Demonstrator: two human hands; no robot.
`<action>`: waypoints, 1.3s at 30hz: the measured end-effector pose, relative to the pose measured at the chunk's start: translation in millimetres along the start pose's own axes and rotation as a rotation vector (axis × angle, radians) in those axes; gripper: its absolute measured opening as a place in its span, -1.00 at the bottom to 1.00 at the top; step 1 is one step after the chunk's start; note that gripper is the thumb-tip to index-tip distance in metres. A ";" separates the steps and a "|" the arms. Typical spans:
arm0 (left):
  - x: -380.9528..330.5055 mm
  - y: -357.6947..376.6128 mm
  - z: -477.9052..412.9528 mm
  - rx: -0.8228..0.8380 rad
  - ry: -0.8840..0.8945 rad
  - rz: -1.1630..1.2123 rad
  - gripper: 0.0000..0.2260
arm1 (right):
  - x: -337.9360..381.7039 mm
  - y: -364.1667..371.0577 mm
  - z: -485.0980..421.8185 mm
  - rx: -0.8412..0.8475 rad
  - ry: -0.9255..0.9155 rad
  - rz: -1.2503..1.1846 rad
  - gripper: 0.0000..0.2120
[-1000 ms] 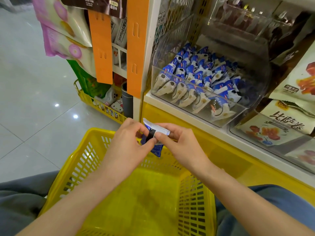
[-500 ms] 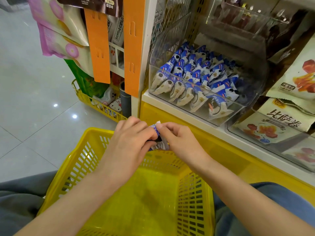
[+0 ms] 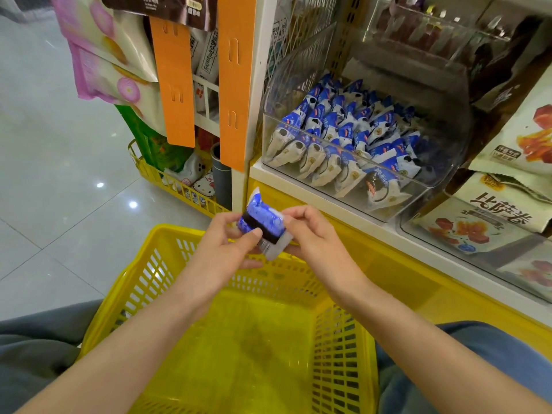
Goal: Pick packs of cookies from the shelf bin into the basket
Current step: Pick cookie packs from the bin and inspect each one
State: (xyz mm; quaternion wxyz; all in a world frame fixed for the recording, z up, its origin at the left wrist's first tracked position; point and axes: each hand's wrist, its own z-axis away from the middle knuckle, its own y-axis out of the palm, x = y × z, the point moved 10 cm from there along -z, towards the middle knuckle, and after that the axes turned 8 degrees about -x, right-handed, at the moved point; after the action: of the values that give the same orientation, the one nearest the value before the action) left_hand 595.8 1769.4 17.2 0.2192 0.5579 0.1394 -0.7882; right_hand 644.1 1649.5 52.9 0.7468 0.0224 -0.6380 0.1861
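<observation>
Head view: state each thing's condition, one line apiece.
cookie pack, held over the yellow basket's far rim
left hand, grips the pack
right hand, pinches the pack
yellow basket, no pack visible inside
shelf bin, open-topped, holding many blue packs

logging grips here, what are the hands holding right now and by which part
A blue cookie pack, held over the yellow basket by both hands: the left hand pinches its left end, the right hand pinches its right edge.

A blue-and-white cookie pack (image 3: 263, 224) tilts over the yellow basket (image 3: 143, 282); similar packs (image 3: 337, 135) fill the clear shelf bin (image 3: 448, 144).
</observation>
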 end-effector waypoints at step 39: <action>-54.8 -1.7 20.5 -0.123 0.748 -0.660 -0.86 | 10.8 21.9 15.4 0.083 -0.374 0.328 -0.65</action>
State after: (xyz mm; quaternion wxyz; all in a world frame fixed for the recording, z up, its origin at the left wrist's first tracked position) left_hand 593.6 1771.8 75.6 -0.0742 0.7146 0.4235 -0.5519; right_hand 624.1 1668.5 61.7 0.5742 -0.0169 -0.7519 0.3235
